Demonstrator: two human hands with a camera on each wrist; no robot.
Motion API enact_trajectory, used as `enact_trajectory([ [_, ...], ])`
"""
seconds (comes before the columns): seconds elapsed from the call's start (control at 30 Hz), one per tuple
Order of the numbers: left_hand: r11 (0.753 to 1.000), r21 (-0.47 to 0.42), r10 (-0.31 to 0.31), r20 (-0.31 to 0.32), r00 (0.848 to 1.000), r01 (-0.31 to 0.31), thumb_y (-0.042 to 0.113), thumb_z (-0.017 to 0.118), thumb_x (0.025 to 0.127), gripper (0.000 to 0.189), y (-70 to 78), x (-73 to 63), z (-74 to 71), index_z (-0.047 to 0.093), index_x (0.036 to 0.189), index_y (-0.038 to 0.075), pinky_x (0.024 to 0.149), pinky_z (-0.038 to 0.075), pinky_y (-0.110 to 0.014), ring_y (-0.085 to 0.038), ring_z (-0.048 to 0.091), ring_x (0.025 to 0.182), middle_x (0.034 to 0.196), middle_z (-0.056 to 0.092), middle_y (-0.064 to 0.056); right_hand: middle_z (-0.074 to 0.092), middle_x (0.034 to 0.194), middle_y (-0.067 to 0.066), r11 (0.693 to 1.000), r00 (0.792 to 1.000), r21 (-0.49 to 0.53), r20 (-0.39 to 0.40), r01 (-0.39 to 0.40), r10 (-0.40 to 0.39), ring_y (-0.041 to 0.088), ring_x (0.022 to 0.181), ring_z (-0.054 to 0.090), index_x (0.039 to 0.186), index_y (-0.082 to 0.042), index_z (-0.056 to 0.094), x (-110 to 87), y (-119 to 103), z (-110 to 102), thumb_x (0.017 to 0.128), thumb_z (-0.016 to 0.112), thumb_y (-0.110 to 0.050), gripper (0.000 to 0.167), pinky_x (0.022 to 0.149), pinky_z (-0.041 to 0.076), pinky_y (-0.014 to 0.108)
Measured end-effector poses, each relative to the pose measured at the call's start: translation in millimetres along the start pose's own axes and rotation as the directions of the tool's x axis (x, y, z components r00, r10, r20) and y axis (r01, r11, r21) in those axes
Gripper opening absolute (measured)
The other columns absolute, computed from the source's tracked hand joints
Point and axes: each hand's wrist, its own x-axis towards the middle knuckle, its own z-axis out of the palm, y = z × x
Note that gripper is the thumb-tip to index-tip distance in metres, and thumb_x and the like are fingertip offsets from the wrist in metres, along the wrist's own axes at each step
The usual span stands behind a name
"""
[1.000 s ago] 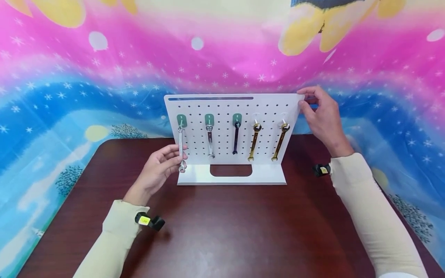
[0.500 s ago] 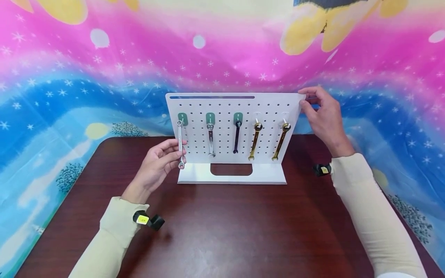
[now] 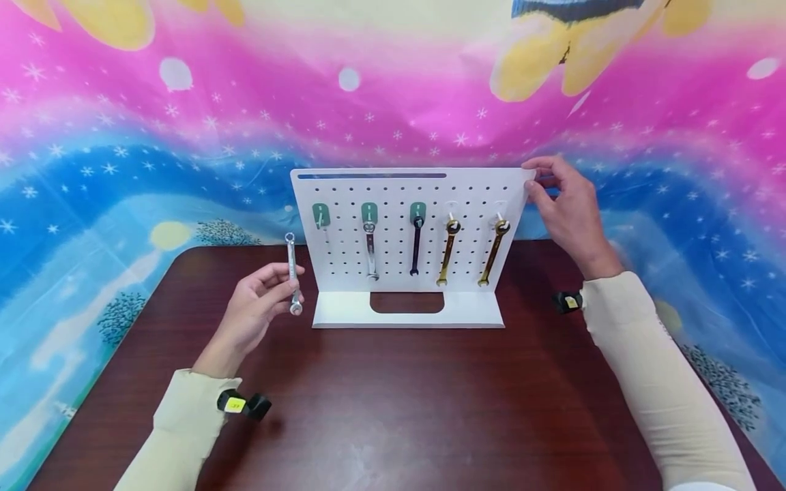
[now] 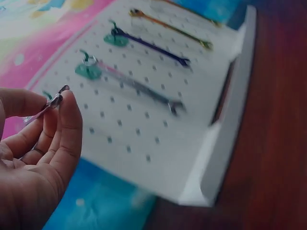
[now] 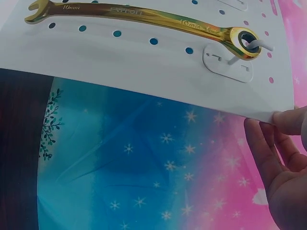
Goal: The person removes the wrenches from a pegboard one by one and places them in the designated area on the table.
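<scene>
My left hand point(image 3: 254, 307) pinches a small silver combination wrench point(image 3: 292, 269) between thumb and fingers, held upright just left of the white pegboard point(image 3: 393, 256) and apart from it. The leftmost green hook point(image 3: 321, 215) carries nothing. A silver wrench point(image 3: 371, 252), a dark wrench point(image 3: 416, 247) and two gold wrenches hang from the other hooks; the outer gold wrench point(image 5: 139, 17) bears a 10mm mark. At the board's top right corner my right hand point(image 3: 568, 211) grips the edge between thumb and fingers.
The pegboard's base point(image 3: 405, 320) stands on a dark reddish-brown table point(image 3: 393, 395). Behind hangs a pink and blue cloth backdrop point(image 3: 245, 136) with snowflakes. White hooks point(image 5: 230, 64) hold the gold wrenches.
The left wrench has come off its green hook. My left hand has carried it left and slightly down, away from the board. My right hand keeps its hold on the corner.
</scene>
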Motion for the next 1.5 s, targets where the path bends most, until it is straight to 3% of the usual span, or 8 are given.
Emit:
enact_trajectory([
  [0.17, 0.978, 0.193, -0.073, -0.02, 0.997, 0.075, 0.008, 0.065, 0.102, 0.029, -13.5, -8.6, -19.4, 0.06, 0.124, -0.01, 0.07, 0.062, -0.033, -0.019, 0.066, 0.074, 0.095, 0.065, -0.009, 0.063, 0.123, 0.009, 1.0, 1.0, 0.009, 0.005, -0.012, 0.012, 0.021, 0.105, 0.061, 0.138, -0.014, 0.062, -1.8, 1.0, 2.0, 0.104, 0.063, -0.014, 0.034, 0.083, 0.054, 0.019],
  [0.3, 0.947, 0.286, -0.148, -0.016, 0.989, 0.146, 0.008, 0.065, 0.102, 0.033, -25.3, -13.4, -32.5, 0.058, 0.125, -0.015, 0.069, 0.062, -0.034, -0.02, 0.066, 0.073, 0.098, 0.065, -0.016, 0.063, 0.123, 0.009, 1.0, 1.0, 0.016, 0.008, -0.02, 0.02, 0.021, 0.105, 0.061, 0.138, -0.014, 0.062, -2.6, 1.5, 2.3, 0.104, 0.062, -0.015, 0.034, 0.083, 0.054, 0.019],
  [0.5, 0.912, 0.314, -0.274, -0.009, 0.962, 0.263, 0.008, 0.066, 0.101, 0.037, -40.1, -13.5, -44.2, 0.056, 0.125, -0.018, 0.067, 0.061, -0.033, -0.018, 0.064, 0.075, 0.108, 0.068, -0.022, 0.064, 0.122, 0.01, 1.0, 1.0, 0.011, 0.001, -0.024, 0.024, 0.021, 0.104, 0.062, 0.137, -0.014, 0.063, -3.5, 0.9, 1.9, 0.104, 0.063, -0.015, 0.033, 0.083, 0.054, 0.019],
  [0.77, 0.879, 0.327, -0.377, 0.03, 0.926, 0.347, 0.007, 0.067, 0.1, 0.032, -51.4, -6.6, -53.3, 0.059, 0.121, -0.016, 0.067, 0.062, -0.036, -0.017, 0.063, 0.072, 0.091, 0.068, -0.013, 0.064, 0.12, 0.01, 1.0, 1.0, 0.018, 0.002, -0.024, 0.024, 0.021, 0.104, 0.062, 0.138, -0.015, 0.063, -4.2, 0.6, 2.3, 0.104, 0.063, -0.015, 0.034, 0.087, 0.056, 0.024],
  [1.0, 0.85, 0.397, -0.389, 0.028, 0.921, 0.347, 0.004, 0.069, 0.098, 0.024, -57.4, -0.1, -52.5, 0.06, 0.113, -0.012, 0.063, 0.062, -0.036, -0.018, 0.06, 0.067, 0.083, 0.067, -0.011, 0.063, 0.114, 0.008, 0.999, 1.0, 0.042, -0.009, -0.017, 0.018, 0.016, 0.102, 0.062, 0.137, -0.017, 0.064, -1.9, -0.1, 2.8, 0.103, 0.064, -0.014, 0.034, 0.084, 0.055, 0.02],
  [1.23, 0.834, 0.412, -0.415, 0.03, 0.909, 0.367, 0.003, 0.07, 0.097, 0.021, -59.8, 5.5, -49.5, 0.06, 0.11, -0.011, 0.061, 0.062, -0.035, -0.017, 0.062, 0.063, 0.082, 0.067, -0.01, 0.063, 0.111, 0.008, 0.998, 1.0, 0.057, -0.007, -0.004, 0.004, 0.014, 0.099, 0.063, 0.137, -0.017, 0.065, 0.2, -0.4, 3.6, 0.102, 0.065, -0.014, 0.035, 0.082, 0.054, 0.017],
  [1.5, 0.795, 0.508, -0.4, 0.026, 0.916, 0.332, 0.006, 0.072, 0.097, 0.022, -58.4, 12.1, -45.7, 0.062, 0.109, -0.009, 0.062, 0.062, -0.036, -0.02, 0.064, 0.063, 0.082, 0.066, -0.012, 0.062, 0.11, 0.008, 0.998, 1.0, 0.056, -0.014, -0.018, 0.019, 0.015, 0.1, 0.063, 0.137, -0.017, 0.064, 0.7, 0.8, 2.7, 0.103, 0.064, -0.015, 0.034, 0.081, 0.054, 0.017],
])
